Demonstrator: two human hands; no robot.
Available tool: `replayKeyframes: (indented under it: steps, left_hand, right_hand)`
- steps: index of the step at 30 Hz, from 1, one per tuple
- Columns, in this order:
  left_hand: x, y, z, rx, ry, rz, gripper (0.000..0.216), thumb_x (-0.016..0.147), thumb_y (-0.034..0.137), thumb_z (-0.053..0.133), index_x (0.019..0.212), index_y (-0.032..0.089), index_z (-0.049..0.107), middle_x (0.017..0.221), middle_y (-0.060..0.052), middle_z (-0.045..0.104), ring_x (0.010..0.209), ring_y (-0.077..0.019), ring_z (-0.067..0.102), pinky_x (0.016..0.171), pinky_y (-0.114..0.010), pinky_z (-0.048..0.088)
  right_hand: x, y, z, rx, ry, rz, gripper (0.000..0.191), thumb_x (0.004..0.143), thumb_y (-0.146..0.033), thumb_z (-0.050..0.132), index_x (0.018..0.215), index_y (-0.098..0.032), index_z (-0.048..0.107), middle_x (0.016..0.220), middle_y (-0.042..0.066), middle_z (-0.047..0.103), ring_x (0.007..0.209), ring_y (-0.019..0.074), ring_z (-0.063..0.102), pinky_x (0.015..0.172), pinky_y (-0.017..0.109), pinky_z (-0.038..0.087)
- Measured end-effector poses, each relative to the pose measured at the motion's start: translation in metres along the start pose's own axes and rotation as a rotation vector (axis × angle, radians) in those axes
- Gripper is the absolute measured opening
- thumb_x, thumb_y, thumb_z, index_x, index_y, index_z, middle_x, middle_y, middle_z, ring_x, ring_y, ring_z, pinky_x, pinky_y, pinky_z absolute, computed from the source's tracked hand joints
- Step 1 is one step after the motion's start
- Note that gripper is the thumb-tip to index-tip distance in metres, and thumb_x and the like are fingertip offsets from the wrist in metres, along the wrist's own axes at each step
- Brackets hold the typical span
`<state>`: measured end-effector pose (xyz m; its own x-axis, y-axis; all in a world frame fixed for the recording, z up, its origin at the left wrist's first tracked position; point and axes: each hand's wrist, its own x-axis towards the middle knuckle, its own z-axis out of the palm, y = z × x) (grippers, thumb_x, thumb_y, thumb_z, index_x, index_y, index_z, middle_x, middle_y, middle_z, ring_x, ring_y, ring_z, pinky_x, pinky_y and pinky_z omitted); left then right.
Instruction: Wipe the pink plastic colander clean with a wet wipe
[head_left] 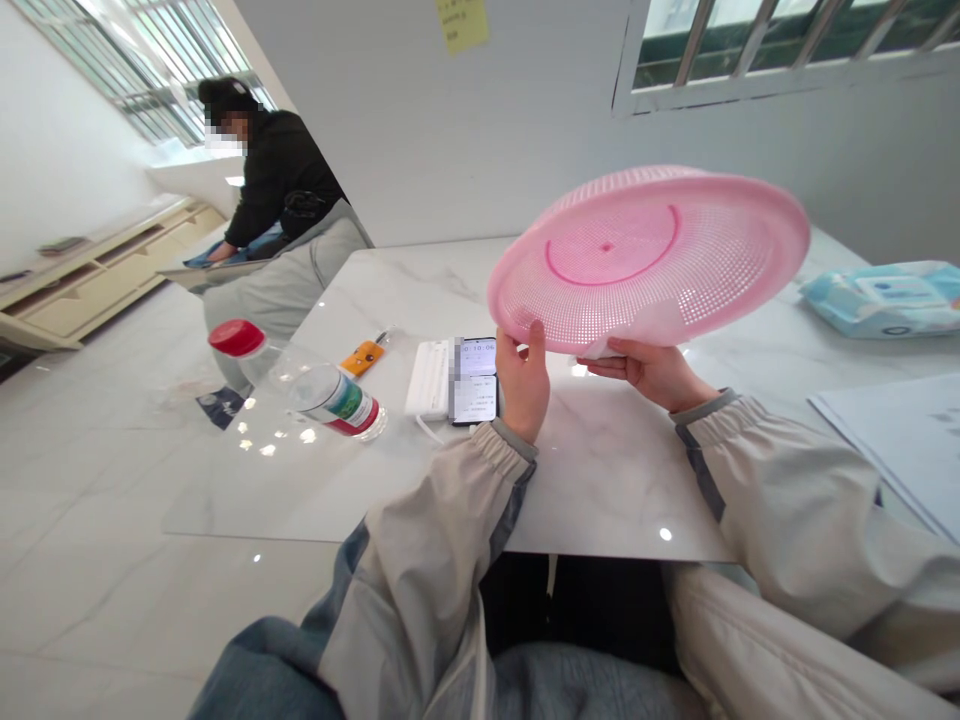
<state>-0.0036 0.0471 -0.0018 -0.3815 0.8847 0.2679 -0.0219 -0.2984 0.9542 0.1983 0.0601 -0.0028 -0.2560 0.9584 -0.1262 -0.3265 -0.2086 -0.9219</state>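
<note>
A pink mesh plastic basket (615, 250) is held up above the white table, tilted so that its inside faces me. My left hand (523, 380) grips its near rim at the left, the thumb over the edge. At the near right rim my right hand (656, 372) presses a thin white wipe (649, 325) against the basket, fingers closed on the wipe. Part of the wipe shows on the inner mesh. Behind my left wrist lies a phone (475, 385) with its screen lit, beside a white power bank (429, 380).
A clear bottle with a red cap (300, 385) stands at the table's left, near an orange object (363, 357). At right lie a blue wipes pack (885, 300) and paper sheets (900, 440). Another person (277, 170) sits at the far left, beyond the marble table (600, 490).
</note>
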Motion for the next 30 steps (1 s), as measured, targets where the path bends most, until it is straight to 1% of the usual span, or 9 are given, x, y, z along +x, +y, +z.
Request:
replayKeyframes:
  steps: [3, 5, 10, 12, 14, 16, 18, 23, 30]
  left_hand:
    - [0.003, -0.002, -0.002, 0.015, 0.013, -0.02, 0.046, 0.103, 0.067, 0.068, 0.108, 0.021, 0.075, 0.105, -0.009, 0.077, 0.096, -0.0217, 0.068, 0.088, -0.036, 0.056]
    - [0.003, -0.005, -0.003, 0.005, 0.0, -0.034, 0.047, 0.102, 0.067, 0.069, 0.105, 0.021, 0.078, 0.101, -0.008, 0.078, 0.094, -0.0217, 0.069, 0.089, -0.037, 0.057]
    - [0.0, -0.008, 0.001, -0.085, -0.048, -0.094, 0.05, 0.098, 0.068, 0.074, 0.108, 0.019, 0.079, 0.111, -0.012, 0.082, 0.11, -0.0269, 0.076, 0.099, -0.043, 0.06]
    - [-0.003, -0.007, 0.003, -0.173, -0.106, -0.153, 0.049, 0.097, 0.065, 0.076, 0.11, 0.018, 0.079, 0.116, -0.013, 0.083, 0.115, -0.0278, 0.077, 0.103, -0.045, 0.061]
    - [-0.007, -0.006, 0.005, -0.258, -0.171, -0.227, 0.047, 0.095, 0.061, 0.08, 0.111, 0.017, 0.078, 0.118, -0.014, 0.083, 0.115, -0.027, 0.077, 0.105, -0.045, 0.062]
    - [-0.011, -0.006, 0.006, -0.289, -0.222, -0.291, 0.044, 0.092, 0.056, 0.084, 0.11, 0.016, 0.079, 0.117, -0.014, 0.083, 0.111, -0.026, 0.078, 0.103, -0.045, 0.063]
    - [-0.013, -0.008, 0.006, -0.256, -0.246, -0.319, 0.042, 0.091, 0.055, 0.085, 0.106, 0.016, 0.079, 0.113, -0.013, 0.084, 0.107, -0.0256, 0.078, 0.1, -0.044, 0.063]
    - [-0.013, -0.011, 0.007, -0.11, -0.246, -0.309, 0.04, 0.091, 0.054, 0.084, 0.101, 0.015, 0.082, 0.107, -0.012, 0.084, 0.106, -0.0272, 0.076, 0.095, -0.041, 0.06]
    - [-0.014, -0.01, 0.01, -0.083, -0.274, -0.342, 0.034, 0.097, 0.047, 0.077, 0.106, 0.015, 0.081, 0.109, -0.014, 0.083, 0.104, -0.0261, 0.075, 0.087, -0.038, 0.061]
  right_hand:
    - [-0.001, -0.001, -0.001, -0.013, 0.011, -0.014, 0.015, 0.09, -0.03, 0.086, 0.101, -0.02, 0.082, 0.115, 0.012, 0.086, 0.11, 0.0355, 0.085, 0.122, 0.059, 0.058]
    - [-0.001, -0.002, -0.002, -0.017, 0.023, -0.028, 0.015, 0.09, -0.03, 0.086, 0.101, -0.02, 0.083, 0.115, 0.012, 0.086, 0.109, 0.0353, 0.085, 0.121, 0.059, 0.059]
    - [-0.003, -0.004, -0.002, -0.032, 0.008, -0.027, 0.019, 0.091, -0.031, 0.086, 0.106, -0.021, 0.084, 0.117, 0.011, 0.086, 0.11, 0.0348, 0.085, 0.12, 0.058, 0.06]
    - [-0.004, -0.004, -0.001, -0.035, -0.01, -0.003, 0.02, 0.091, -0.032, 0.085, 0.108, -0.021, 0.084, 0.12, 0.011, 0.086, 0.11, 0.0343, 0.085, 0.121, 0.058, 0.06]
    - [-0.004, -0.003, 0.0, -0.036, -0.034, 0.025, 0.021, 0.092, -0.032, 0.083, 0.11, -0.021, 0.085, 0.122, 0.01, 0.086, 0.111, 0.0337, 0.085, 0.122, 0.058, 0.059]
    - [-0.005, -0.003, 0.001, -0.035, -0.055, 0.047, 0.022, 0.093, -0.032, 0.081, 0.113, -0.022, 0.085, 0.125, 0.01, 0.086, 0.113, 0.0335, 0.084, 0.123, 0.059, 0.057]
    - [-0.005, -0.002, 0.001, -0.035, -0.071, 0.059, 0.023, 0.094, -0.032, 0.08, 0.115, -0.022, 0.085, 0.126, 0.01, 0.086, 0.114, 0.0337, 0.084, 0.124, 0.06, 0.056]
    - [-0.004, -0.002, 0.0, -0.023, -0.071, 0.051, 0.022, 0.095, -0.031, 0.08, 0.115, -0.022, 0.085, 0.128, 0.011, 0.085, 0.115, 0.0342, 0.084, 0.123, 0.06, 0.058]
    - [-0.002, -0.002, 0.0, -0.007, -0.035, 0.033, 0.021, 0.096, -0.033, 0.081, 0.112, -0.019, 0.084, 0.126, 0.015, 0.085, 0.12, 0.0386, 0.083, 0.122, 0.062, 0.058]
